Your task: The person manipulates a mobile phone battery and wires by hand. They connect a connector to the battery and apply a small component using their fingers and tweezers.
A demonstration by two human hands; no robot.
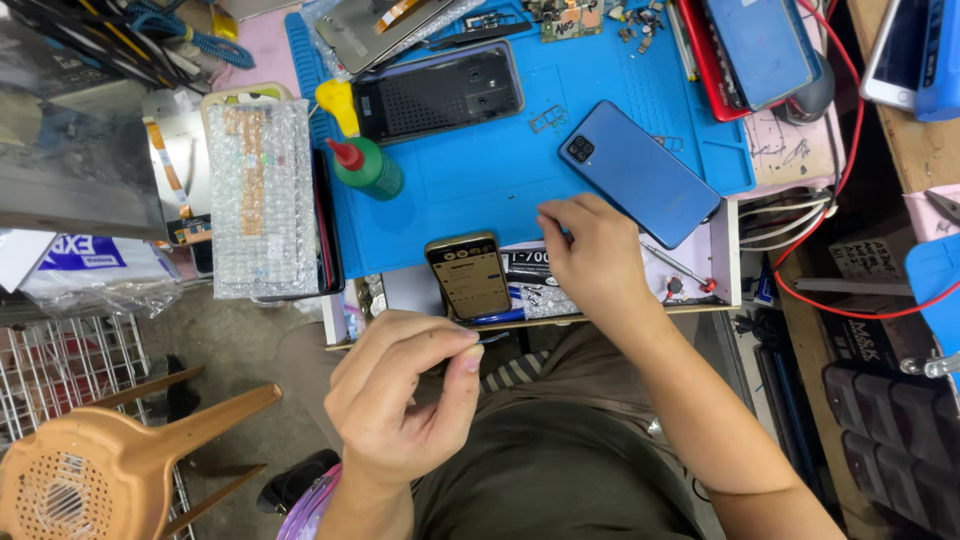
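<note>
1. An orange plastic stool [95, 465] stands well to the left of the left hand and below it, on the floor.
2. A bubble-wrapped packet [262, 200] lies up and left of the left hand, near the edge of the blue work mat [480, 170].
3. A green bottle [365, 165] with a red tip lies on the mat, well above the left hand.
4. The left hand [405, 395] is raised over the lap, thumb and forefinger pinched on a thin metal tool [492, 340], whose tip pokes out to the right.
5. A gold-edged phone [470, 277] with a lit screen lies just above the left hand, left of the right hand.
6. The right hand [595, 260] hangs over the open drawer, fingers curled downward; whether it grips anything I cannot tell.
7. A blue phone [640, 172] lies back up on the mat, just above and right of the right hand.
</note>
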